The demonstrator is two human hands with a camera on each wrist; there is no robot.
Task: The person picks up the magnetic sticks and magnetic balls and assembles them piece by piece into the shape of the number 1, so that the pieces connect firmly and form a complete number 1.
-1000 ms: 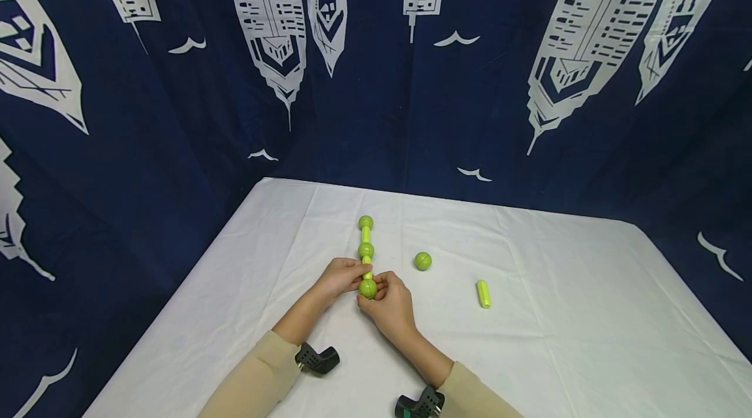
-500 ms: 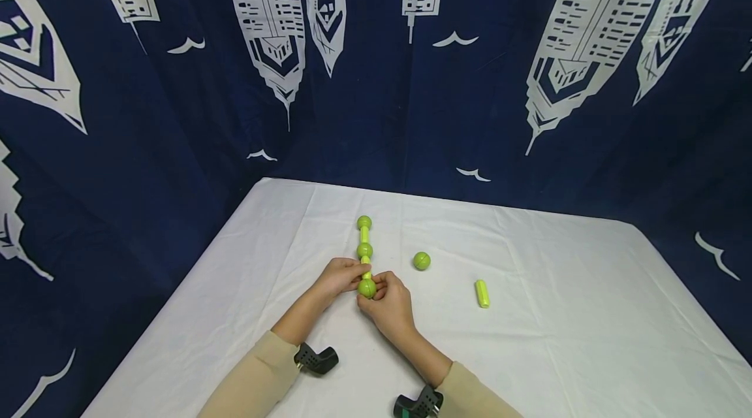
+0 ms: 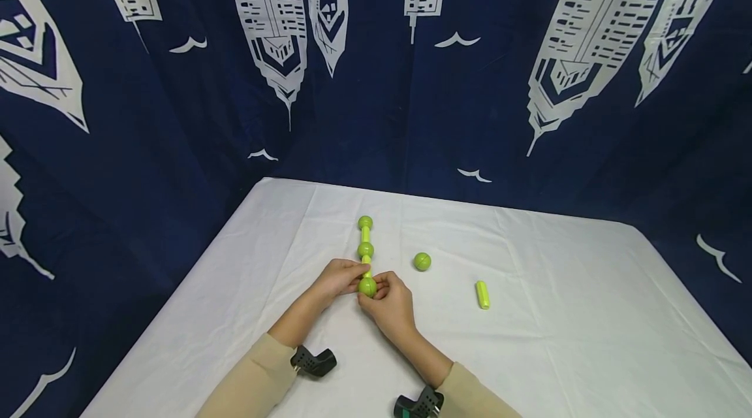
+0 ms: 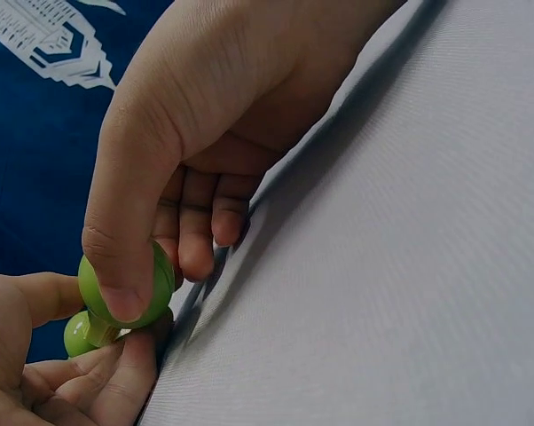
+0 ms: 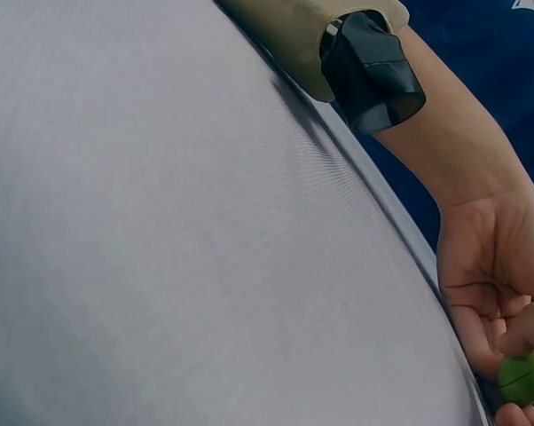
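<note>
A chain of green balls and short light-green rods lies in line away from me in the head view, with a far ball [image 3: 365, 223], a middle ball [image 3: 365, 249] and a near ball [image 3: 367, 287]. My left hand [image 3: 341, 276] pinches the near rod [image 3: 367, 261] between the middle and near balls. With thumb and fingers, my right hand [image 3: 390, 305] grips the near ball, its thumb pressed to the ball [image 4: 159, 282] in the left wrist view. Fingers hide part of the near rod. The right wrist view shows the ball [image 5: 524, 380] between both hands.
To the right of the chain lies a loose green ball [image 3: 422, 261]. Farther right is a loose light-green rod [image 3: 483, 295]. Everything rests on a white-clothed table [image 3: 587, 300], with a dark blue patterned curtain [image 3: 376, 124] behind it.
Almost nothing differs. Both hands keep their hold on the chain, and the left forearm has shifted very slightly left. The loose ball and rod stay in place.
</note>
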